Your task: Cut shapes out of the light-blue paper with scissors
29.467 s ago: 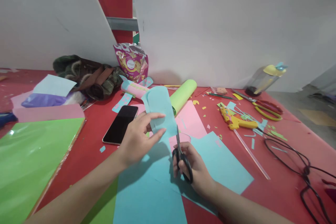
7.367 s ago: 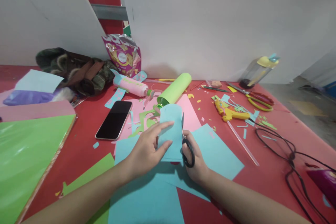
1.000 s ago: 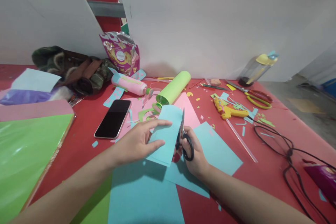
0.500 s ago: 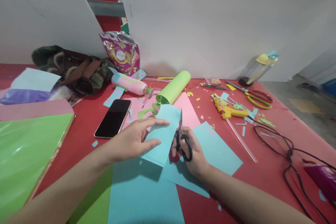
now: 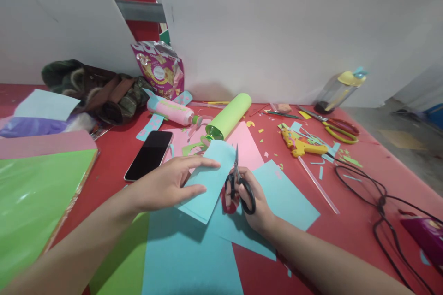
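My left hand pinches a folded light-blue paper piece above the red table, thumb under it and fingers on top. My right hand grips black-handled scissors with fingers through the loops. The blades point up and away along the paper's right edge. Larger light-blue sheets lie beneath both hands. A pink sheet lies just beyond the scissors.
A black phone, a green roll and a pink bottle lie behind the hands. Right of them lie a yellow glue gun, red-yellow scissors, black cables and a water bottle. Green sheets cover the left.
Over the last second my left hand has turned the blue piece anticlockwise and drawn it down-left. The scissors have shifted slightly left, still at the paper's right edge.
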A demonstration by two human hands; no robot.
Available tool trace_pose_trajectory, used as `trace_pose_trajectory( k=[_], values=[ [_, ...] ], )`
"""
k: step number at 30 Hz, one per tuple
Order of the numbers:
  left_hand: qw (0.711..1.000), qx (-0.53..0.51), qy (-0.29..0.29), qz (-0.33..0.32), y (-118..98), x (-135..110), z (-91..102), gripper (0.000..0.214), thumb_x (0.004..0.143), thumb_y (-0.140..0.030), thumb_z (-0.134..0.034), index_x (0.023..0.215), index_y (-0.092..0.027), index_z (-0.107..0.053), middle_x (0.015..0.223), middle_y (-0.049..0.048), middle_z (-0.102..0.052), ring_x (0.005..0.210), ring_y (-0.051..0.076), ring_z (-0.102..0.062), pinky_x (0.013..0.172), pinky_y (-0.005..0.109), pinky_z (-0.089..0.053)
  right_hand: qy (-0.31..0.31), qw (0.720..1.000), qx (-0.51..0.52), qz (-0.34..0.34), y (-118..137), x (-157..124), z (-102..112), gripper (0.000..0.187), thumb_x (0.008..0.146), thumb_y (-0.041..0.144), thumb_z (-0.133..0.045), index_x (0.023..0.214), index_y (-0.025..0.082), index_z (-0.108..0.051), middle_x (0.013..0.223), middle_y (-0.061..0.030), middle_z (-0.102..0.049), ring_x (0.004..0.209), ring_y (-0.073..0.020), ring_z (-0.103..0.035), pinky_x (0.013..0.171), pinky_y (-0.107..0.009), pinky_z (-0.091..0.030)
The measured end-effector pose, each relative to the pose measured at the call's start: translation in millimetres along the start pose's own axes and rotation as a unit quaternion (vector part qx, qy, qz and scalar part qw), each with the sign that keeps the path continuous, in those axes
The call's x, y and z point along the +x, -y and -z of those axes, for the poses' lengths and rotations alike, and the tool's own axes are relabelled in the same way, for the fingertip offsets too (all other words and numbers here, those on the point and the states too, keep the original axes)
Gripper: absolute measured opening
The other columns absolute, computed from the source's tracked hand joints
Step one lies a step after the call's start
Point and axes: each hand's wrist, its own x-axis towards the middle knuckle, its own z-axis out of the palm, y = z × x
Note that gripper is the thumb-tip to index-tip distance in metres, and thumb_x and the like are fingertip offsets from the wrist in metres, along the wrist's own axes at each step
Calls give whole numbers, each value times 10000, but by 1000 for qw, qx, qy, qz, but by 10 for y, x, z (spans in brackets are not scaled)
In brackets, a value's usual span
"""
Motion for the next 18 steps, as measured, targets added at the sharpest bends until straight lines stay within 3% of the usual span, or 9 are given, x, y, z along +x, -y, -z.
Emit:
trace_pose_trajectory(
  k=[10, 18],
  values=[
    [1000, 11, 2, 11, 3, -18, 30, 430, 754, -306, -501, 1169, -198, -515, 572, -37, -393, 628, 149, -478, 736, 278, -414, 0, 1000, -5, -3, -8, 3, 4, 358, 726, 483, -572, 914, 202, -456, 604, 51, -491, 439, -63, -481, 412, -193, -343],
    [1000, -5, 4, 7, 21, -6, 34, 427, 755, -292, -504, 1173, -204, -509, 595, -29, -453, 673, 151, -503, 716, 255, -419, -5, 1000, -3, -10, 8, 13, -3, 377, 703, 494, -591, 888, 201, -442, 591, 58, -486, 419, -61, -468, 399, -193, -329]
  ],
)
